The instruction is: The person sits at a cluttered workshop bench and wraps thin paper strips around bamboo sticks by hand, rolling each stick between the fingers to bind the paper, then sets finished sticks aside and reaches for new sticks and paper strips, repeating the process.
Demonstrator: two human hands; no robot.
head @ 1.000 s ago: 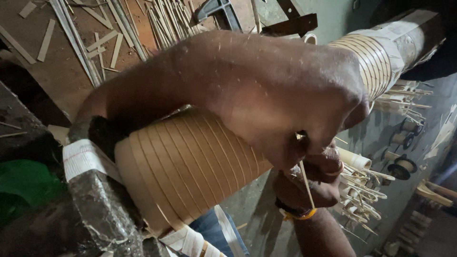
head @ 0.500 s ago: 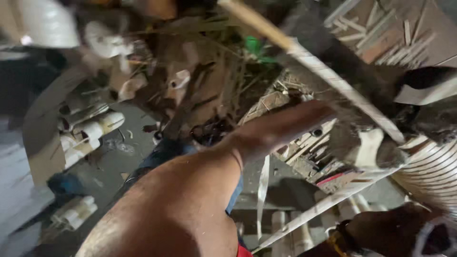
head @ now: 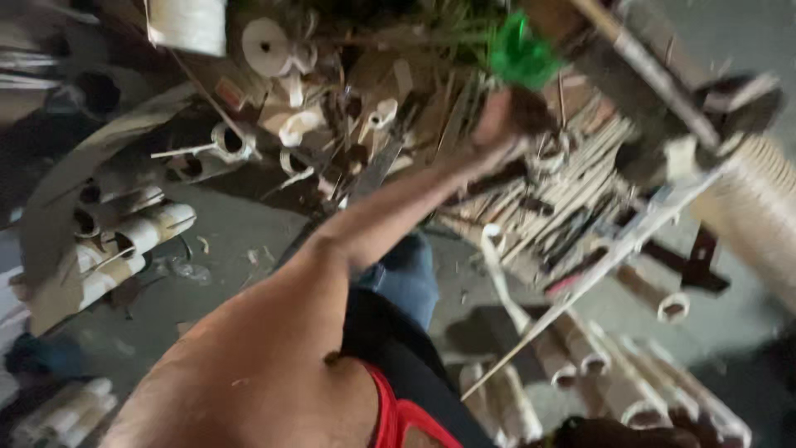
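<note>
Where the outstretched arm ended, the left hand (head: pixel 497 124) was seen reaching into a heap of thin pale bamboo splints (head: pixel 572 191) on the floor; whether it was closed on anything could not be told through the blur. A crumpled green scrap (head: pixel 521 54) lay just above it. Hollow, round-mouthed bamboo tubes (head: pixel 133 236) were stacked to one side. A ribbed, strip-wound cylinder (head: pixel 767 216) was seen at the frame's edge. The right hand was not visible.

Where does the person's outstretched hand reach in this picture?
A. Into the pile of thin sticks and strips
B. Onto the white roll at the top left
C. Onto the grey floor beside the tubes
A: the hand is at the end of the stretched arm, at the pile of thin sticks, just below a green object; the picture is blurred.
</note>
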